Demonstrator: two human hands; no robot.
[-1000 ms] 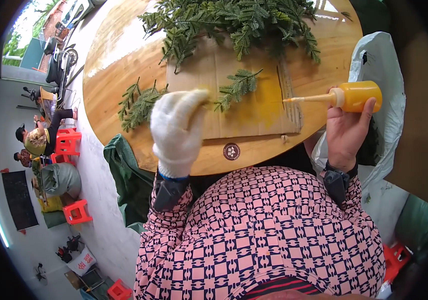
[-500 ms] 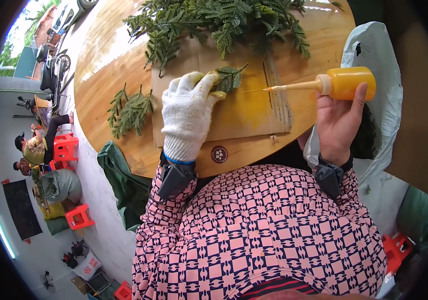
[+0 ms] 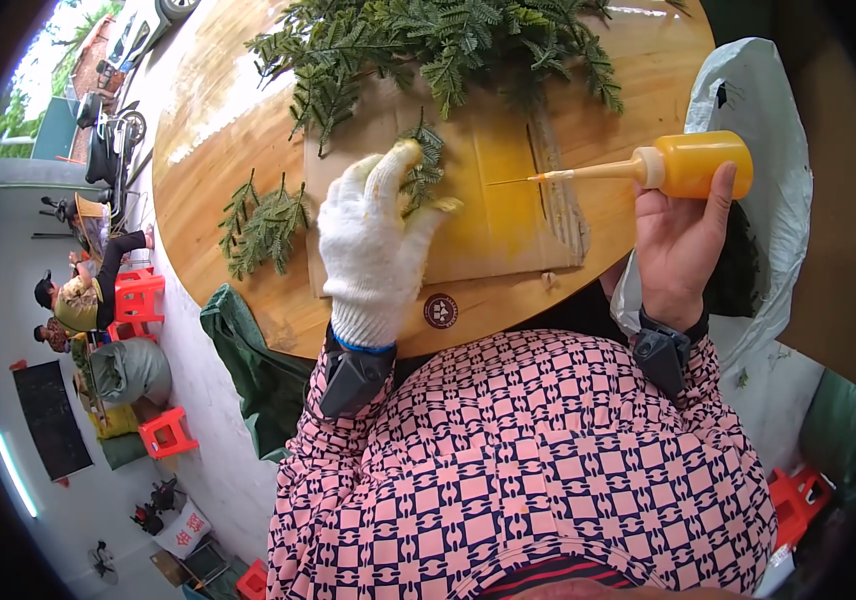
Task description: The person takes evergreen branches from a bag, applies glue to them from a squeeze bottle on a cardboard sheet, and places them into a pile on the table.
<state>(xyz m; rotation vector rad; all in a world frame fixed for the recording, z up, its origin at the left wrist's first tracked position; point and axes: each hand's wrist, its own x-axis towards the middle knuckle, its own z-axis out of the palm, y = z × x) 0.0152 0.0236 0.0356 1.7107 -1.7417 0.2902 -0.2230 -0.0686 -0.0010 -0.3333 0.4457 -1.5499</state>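
My left hand (image 3: pixel 376 245), in a white knit glove with yellow-stained fingertips, holds a small green fern-like sprig (image 3: pixel 424 165) over a yellow-stained cardboard sheet (image 3: pixel 493 215). My bare right hand (image 3: pixel 680 240) grips a yellow squeeze bottle (image 3: pixel 690 163) with a long thin nozzle that points left, its tip just right of the sprig. The cardboard lies on a round wooden table (image 3: pixel 228 130). A big heap of the same green sprigs (image 3: pixel 428 40) lies at the table's far side.
A few loose sprigs (image 3: pixel 263 225) lie left of the cardboard. A white plastic bag (image 3: pixel 768 180) hangs at the right and a dark green cloth (image 3: pixel 248 350) under the table's left edge. Red stools (image 3: pixel 138 295) and people sit far left.
My left hand has lifted the sprig up and to the right across the cardboard. The bottle in my right hand has shifted slightly left, its nozzle now closer to the sprig.
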